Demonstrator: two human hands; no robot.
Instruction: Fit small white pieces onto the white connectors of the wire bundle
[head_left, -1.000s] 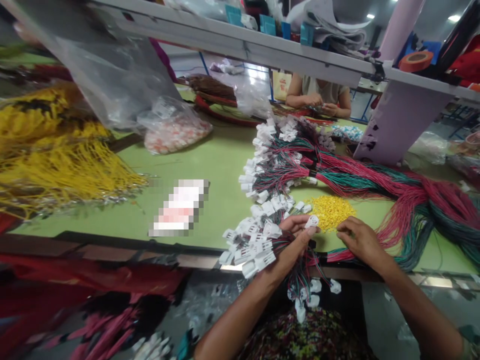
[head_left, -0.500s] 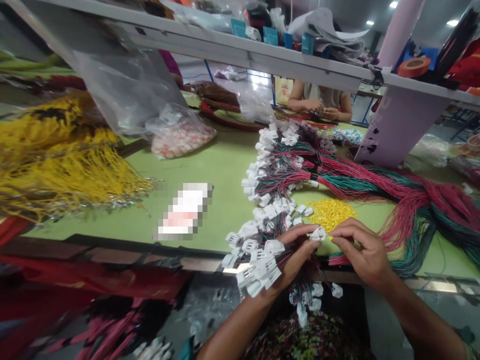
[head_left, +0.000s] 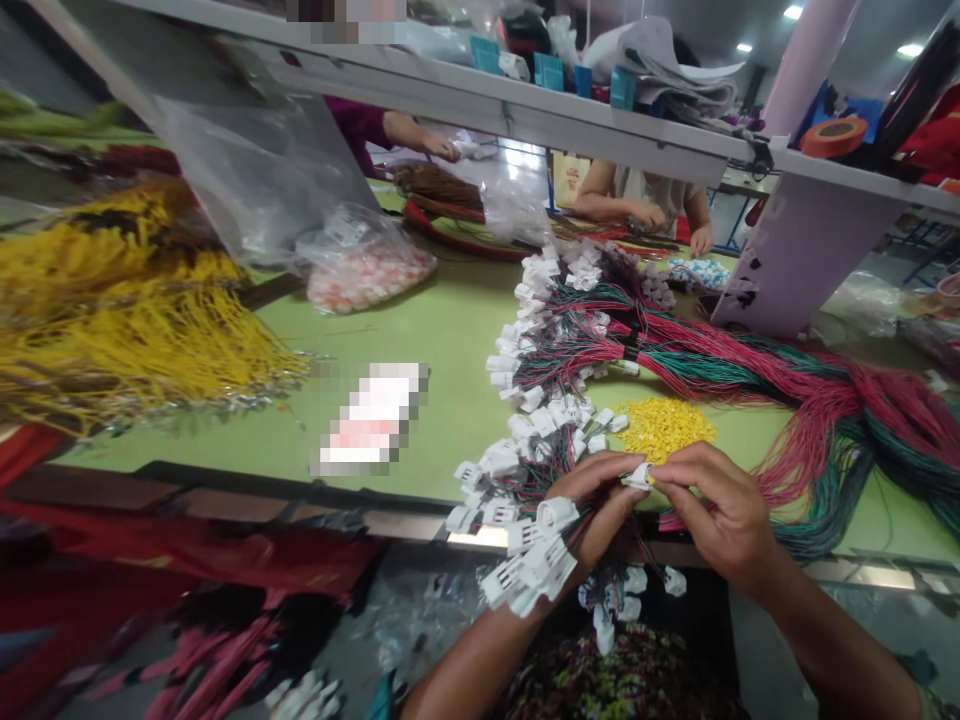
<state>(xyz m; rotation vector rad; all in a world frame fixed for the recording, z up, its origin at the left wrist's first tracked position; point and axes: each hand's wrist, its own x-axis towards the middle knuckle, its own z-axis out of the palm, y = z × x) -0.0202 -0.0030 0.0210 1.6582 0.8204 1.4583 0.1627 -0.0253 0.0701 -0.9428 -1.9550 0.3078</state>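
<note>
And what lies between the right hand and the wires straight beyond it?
In the head view, a pile of yellow bits on the green table.

White connectors (head_left: 541, 565): hard plastic, smooth, low sheen. Yellow bits (head_left: 667, 430): plastic-looking, too small to judge gloss. Red and green wires (head_left: 720, 350): plastic-coated, smooth. Yellow wires (head_left: 187, 330): plastic-coated, mostly matt, shiny metal tips (head_left: 289, 375). Tabletop (head_left: 450, 340): smooth, matt. Bag (head_left: 345, 232): thin clear plastic, glossy, crinkled. Shelf (head_left: 480, 108): smooth, semi-matt. Sheets (head_left: 645, 45): paper, matt. Red cloth (head_left: 225, 560): matt, rumpled.

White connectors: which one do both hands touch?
The connector where left hand and right hand meet, yellow at its end; no other visibly touches the right hand.
</note>
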